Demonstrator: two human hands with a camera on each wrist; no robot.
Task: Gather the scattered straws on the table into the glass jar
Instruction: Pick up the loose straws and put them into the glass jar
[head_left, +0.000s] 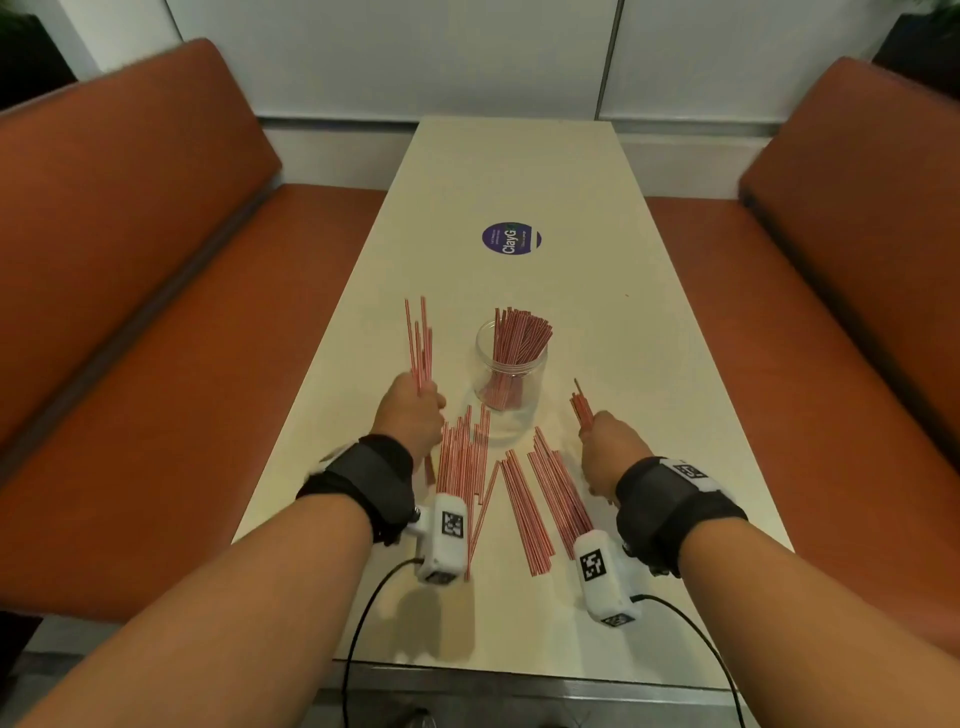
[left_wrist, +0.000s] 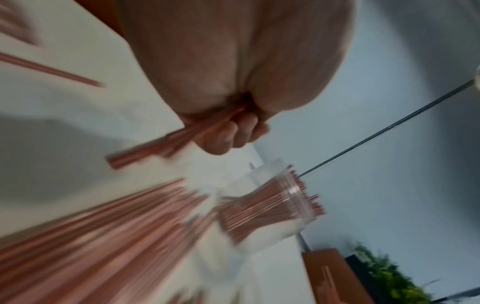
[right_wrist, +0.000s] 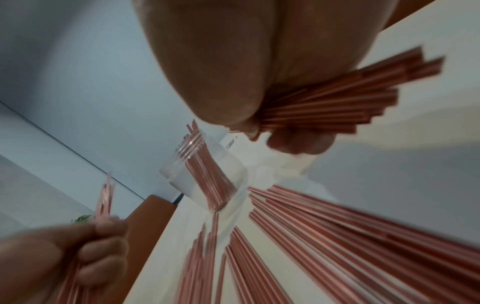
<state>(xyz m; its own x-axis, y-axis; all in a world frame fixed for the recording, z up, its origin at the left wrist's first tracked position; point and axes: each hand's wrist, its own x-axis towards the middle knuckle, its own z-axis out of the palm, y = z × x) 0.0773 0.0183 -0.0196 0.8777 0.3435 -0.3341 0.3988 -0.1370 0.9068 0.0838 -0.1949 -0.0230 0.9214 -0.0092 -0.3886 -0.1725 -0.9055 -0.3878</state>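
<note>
A clear glass jar (head_left: 508, 379) stands mid-table with several red-and-white straws (head_left: 519, 338) leaning in it; the same jar (left_wrist: 272, 207) shows in the left wrist view and the jar (right_wrist: 205, 176) in the right wrist view. My left hand (head_left: 410, 410) grips a bundle of straws (head_left: 420, 343) upright, left of the jar. My right hand (head_left: 608, 447) grips a second bundle (head_left: 582, 408), right of the jar, and the bundle's ends (right_wrist: 337, 98) fan out past the palm. Loose straws (head_left: 519, 493) lie on the table between my wrists.
The cream table (head_left: 597, 234) carries a round purple sticker (head_left: 511, 239) beyond the jar. Orange bench seats (head_left: 156, 260) flank it on both sides. Cables run from the wrist cameras over the table's near edge (head_left: 519, 670).
</note>
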